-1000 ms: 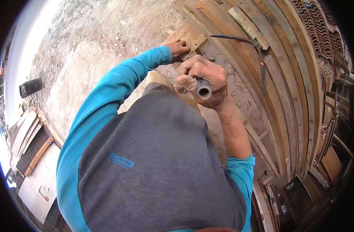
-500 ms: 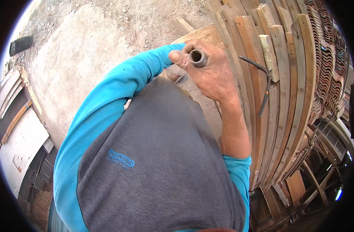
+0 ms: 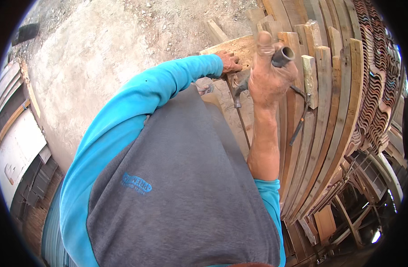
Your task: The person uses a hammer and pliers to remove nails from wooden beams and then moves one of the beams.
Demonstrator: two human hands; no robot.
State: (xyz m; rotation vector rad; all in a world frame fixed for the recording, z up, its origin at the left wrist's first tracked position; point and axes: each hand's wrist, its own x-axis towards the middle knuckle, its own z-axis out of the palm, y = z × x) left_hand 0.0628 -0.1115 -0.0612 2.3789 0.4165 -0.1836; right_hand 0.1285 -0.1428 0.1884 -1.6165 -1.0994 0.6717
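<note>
My right hand (image 3: 270, 82) is raised, its fingers wrapped round the hollow metal tube handle of what looks like a hammer (image 3: 284, 56). The thumb points up along the handle. Below the fist a dark curved metal part (image 3: 242, 86) shows, apparently the head, partly hidden by my hand. My left hand (image 3: 229, 62) rests on the near edge of a light wooden board (image 3: 241, 46), fingers spread on its surface. Just under that hand a narrow metal piece (image 3: 237, 102) points down; I cannot tell whether it belongs to the hammer.
Long timber beams (image 3: 322, 120) are stacked on the right. A bent dark metal bar (image 3: 301, 116) lies across them. Wavy roof tiles (image 3: 375, 66) stand farther right. A short wood block (image 3: 216, 31) sits on the dirt ground (image 3: 101, 53), and white panels (image 3: 26, 153) lie at the left.
My right hand has moved right and tilted, taking the tube handle along. My left hand, hidden before behind the right, now shows on the board.
</note>
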